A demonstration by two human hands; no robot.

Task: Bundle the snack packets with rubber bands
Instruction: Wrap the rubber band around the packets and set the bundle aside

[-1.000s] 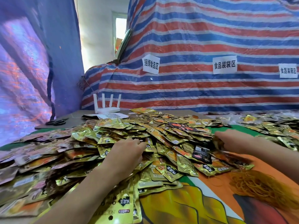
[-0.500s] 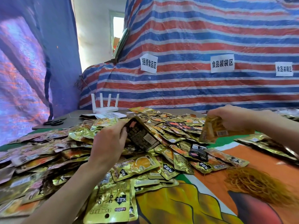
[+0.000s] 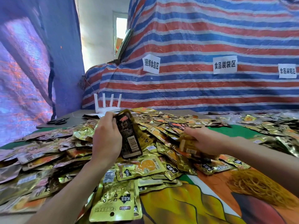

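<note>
Snack packets (image 3: pixel 145 167): one loose heap on the tabletop (image 3: pixel 77 118), individual units too numerous to count; one dark packet (image 3: pixel 129 136) is held above it. Hands: two, the left hand (image 3: pixel 106 139) and the right hand (image 3: pixel 205 139). Rubber bands (image 3: pixel 258 186): one tangled pile, units uncountable; paper labels (image 3: pixel 224 64): three; router (image 3: pixel 107 109): one, with four antennas; scissors (image 3: pixel 59 121): one pair.
</note>
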